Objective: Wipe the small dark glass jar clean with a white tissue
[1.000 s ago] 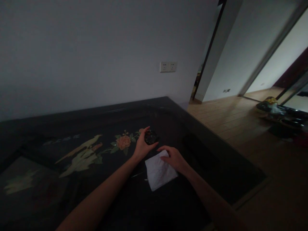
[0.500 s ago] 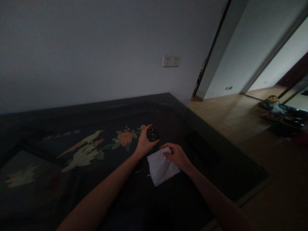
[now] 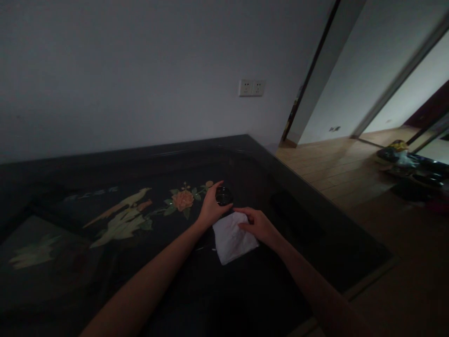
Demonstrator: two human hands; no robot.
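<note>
My left hand (image 3: 210,209) is wrapped round a small dark round glass object (image 3: 223,195) that sits on the black glossy table (image 3: 298,220). Just to its right, my right hand (image 3: 257,224) rests on a white cloth (image 3: 232,238) with its fingers curled and pressing the upper edge of the cloth against the tabletop. The cloth lies flat, its top corner close to the glass object. The room is dim.
The table bears an inlaid picture of birds (image 3: 122,217) and an orange flower (image 3: 183,200). A double wall socket (image 3: 251,87) sits above the table's far edge. Right of the table lies wooden floor (image 3: 336,168), with a doorway and cluttered items (image 3: 407,161) at far right.
My right hand has slid the white cloth a little up and left, toward the glass object. My left hand has kept its hold on the object.
</note>
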